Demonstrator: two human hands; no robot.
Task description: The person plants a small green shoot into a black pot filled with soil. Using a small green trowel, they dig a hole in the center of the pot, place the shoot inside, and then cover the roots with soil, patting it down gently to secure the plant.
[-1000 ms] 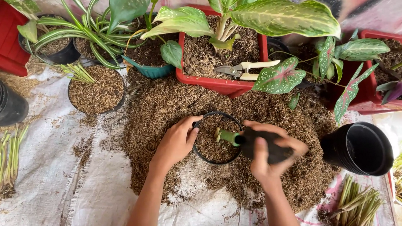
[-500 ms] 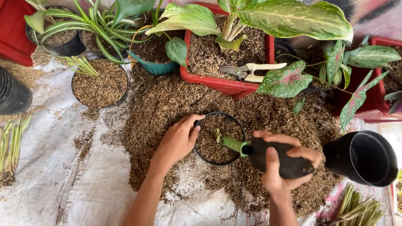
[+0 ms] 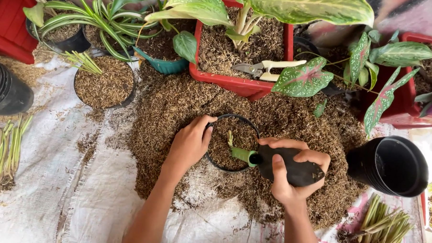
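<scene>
Black pot (image 3: 232, 142); trowel (image 3: 281, 164) black handle, green neck; red planter (image 3: 241, 84); pink-veined green leaf (image 3: 303, 77).

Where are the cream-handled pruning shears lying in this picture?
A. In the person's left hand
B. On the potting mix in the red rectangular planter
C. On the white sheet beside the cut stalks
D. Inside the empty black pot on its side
B: the pruning shears lie on the mix in the red planter, above the hands, with nobody touching them.
</scene>
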